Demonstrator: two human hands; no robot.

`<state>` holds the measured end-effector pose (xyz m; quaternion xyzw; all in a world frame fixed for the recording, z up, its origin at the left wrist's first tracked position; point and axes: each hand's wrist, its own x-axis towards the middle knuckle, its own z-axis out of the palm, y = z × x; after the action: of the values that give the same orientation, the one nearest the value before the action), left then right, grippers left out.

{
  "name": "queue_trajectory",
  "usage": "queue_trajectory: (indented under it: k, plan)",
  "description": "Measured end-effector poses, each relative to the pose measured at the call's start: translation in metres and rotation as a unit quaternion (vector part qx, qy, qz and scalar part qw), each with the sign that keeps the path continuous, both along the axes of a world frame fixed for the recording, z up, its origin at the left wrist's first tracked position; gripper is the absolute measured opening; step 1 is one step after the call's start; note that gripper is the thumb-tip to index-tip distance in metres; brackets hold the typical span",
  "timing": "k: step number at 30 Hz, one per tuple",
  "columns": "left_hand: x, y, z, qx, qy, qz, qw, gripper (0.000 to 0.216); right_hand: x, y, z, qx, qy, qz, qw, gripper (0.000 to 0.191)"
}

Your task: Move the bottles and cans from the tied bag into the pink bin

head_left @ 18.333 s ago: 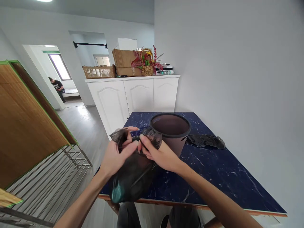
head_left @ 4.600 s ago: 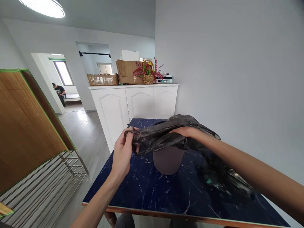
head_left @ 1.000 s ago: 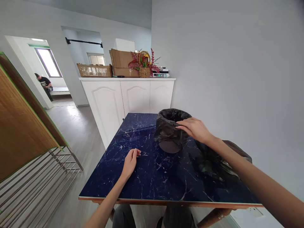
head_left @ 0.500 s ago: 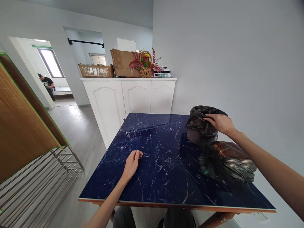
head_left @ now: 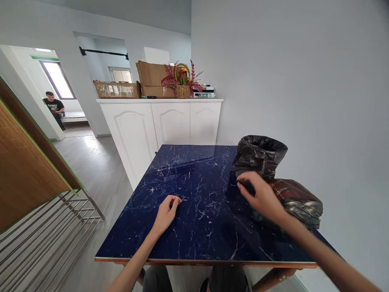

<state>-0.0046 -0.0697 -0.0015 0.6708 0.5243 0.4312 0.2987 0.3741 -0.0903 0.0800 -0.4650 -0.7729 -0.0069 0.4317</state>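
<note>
Bin (head_left: 259,156) lined with a black bag stands at the far right of the blue marble table (head_left: 194,227), near the wall, where it was half a second ago. Right hand (head_left: 263,196) has left its rim and now hovers lower, fingers loosely spread, holding nothing, before the filled black bag (head_left: 299,200). Left hand (head_left: 166,211) stays resting on the table, loosely curled, empty. No writing is readable.
</note>
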Motion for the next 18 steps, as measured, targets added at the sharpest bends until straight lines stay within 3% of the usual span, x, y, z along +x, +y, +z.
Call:
queue_trajectory:
  k: [2, 5, 8, 18]
  plan:
    - [-0.005, -0.008, 0.003, -0.008, 0.005, -0.021, 1.0, 0.037, -0.028, -0.023, -0.034, -0.103, 0.057, 0.057, 0.991, 0.018]
    - [-0.022, -0.022, 0.008, -0.021, 0.014, -0.049, 0.998, 0.037, -0.055, -0.043, -0.084, -0.235, 0.172, 0.073, 0.954, 0.021]
    - [-0.042, -0.034, 0.01, -0.031, 0.015, -0.06, 0.998, 0.038, -0.066, -0.048, -0.115, -0.295, 0.265, 0.064, 0.916, 0.027]
    - [-0.055, -0.047, 0.005, -0.033, 0.037, -0.06, 0.997, 0.04, -0.067, -0.048, -0.136, -0.303, 0.298, 0.036, 0.904, 0.036]
